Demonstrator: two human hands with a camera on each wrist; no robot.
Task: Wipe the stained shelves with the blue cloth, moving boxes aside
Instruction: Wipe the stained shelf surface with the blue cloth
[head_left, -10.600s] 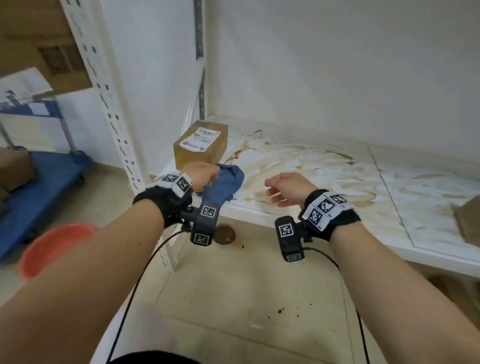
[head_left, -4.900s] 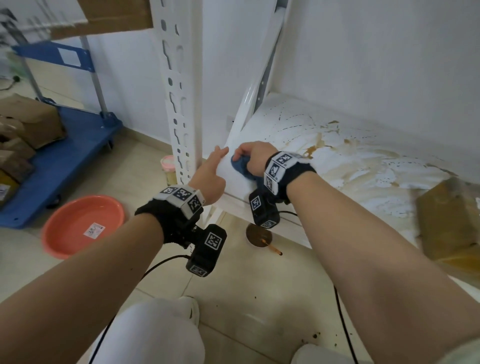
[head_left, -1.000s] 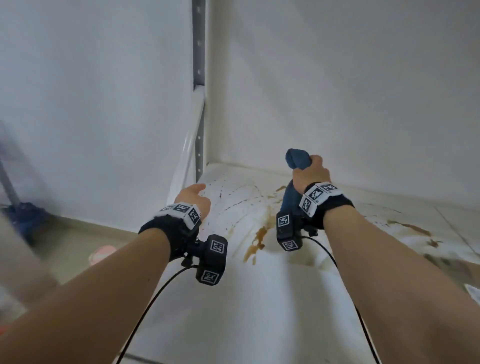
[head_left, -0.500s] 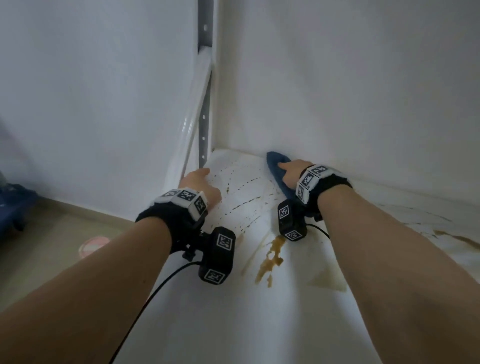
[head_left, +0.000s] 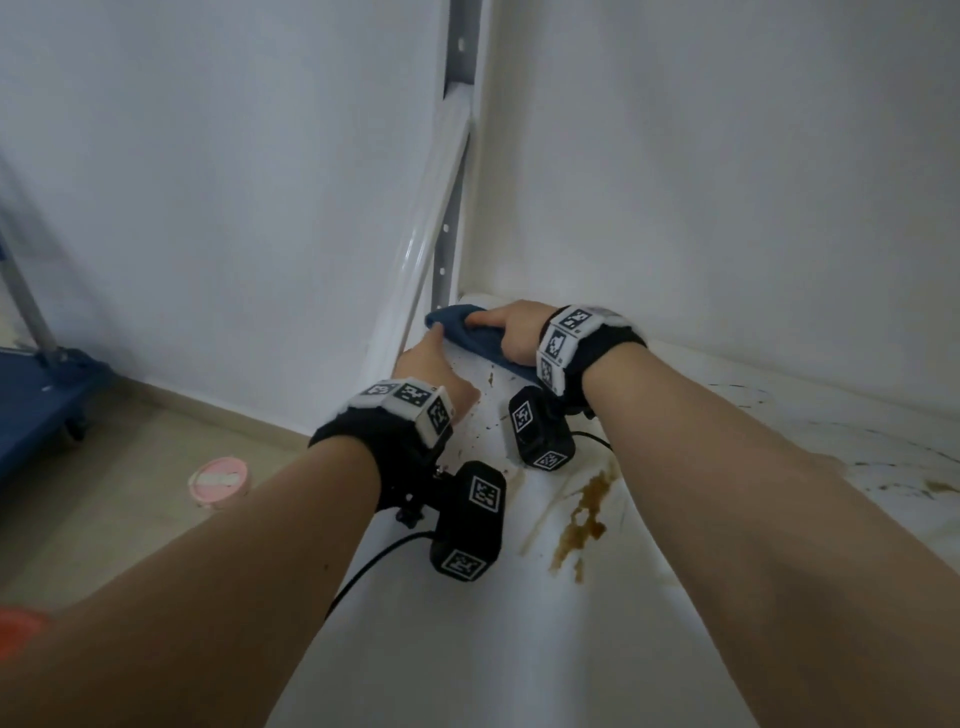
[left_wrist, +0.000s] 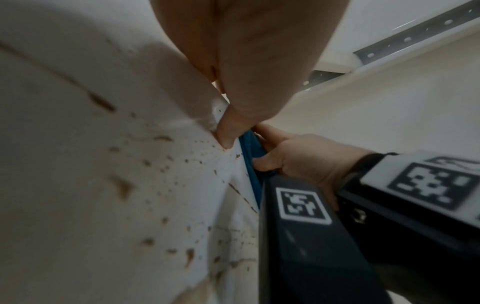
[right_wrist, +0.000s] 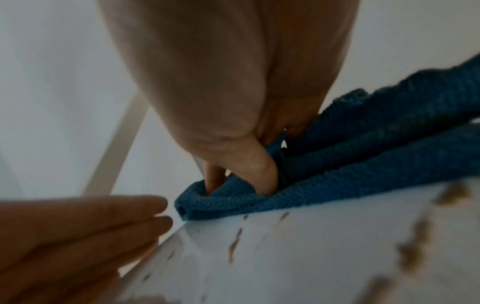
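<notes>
The blue cloth (head_left: 470, 338) lies bunched in the back left corner of the white shelf (head_left: 519, 649). My right hand (head_left: 506, 327) grips it and presses it down; in the right wrist view its thumb and a finger dig into the cloth (right_wrist: 350, 164). My left hand (head_left: 434, 358) rests with straight fingers on the shelf's left edge, just beside the cloth and holding nothing. The left wrist view shows its thumb on the speckled shelf (left_wrist: 116, 185) next to the cloth (left_wrist: 250, 158). A brown stain (head_left: 584, 519) with small specks lies nearer me. No box is in view.
A grey upright post (head_left: 452, 197) and white walls close the corner at left and back. On the floor to the left stand a pink lidded cup (head_left: 221, 480), a blue cart (head_left: 36, 410) and an orange basin (head_left: 18, 631). More faint stains (head_left: 930, 486) mark the shelf at right.
My right hand came down from a raised position with the cloth and slid it left into the back corner. The left hand stayed at the shelf's left edge.
</notes>
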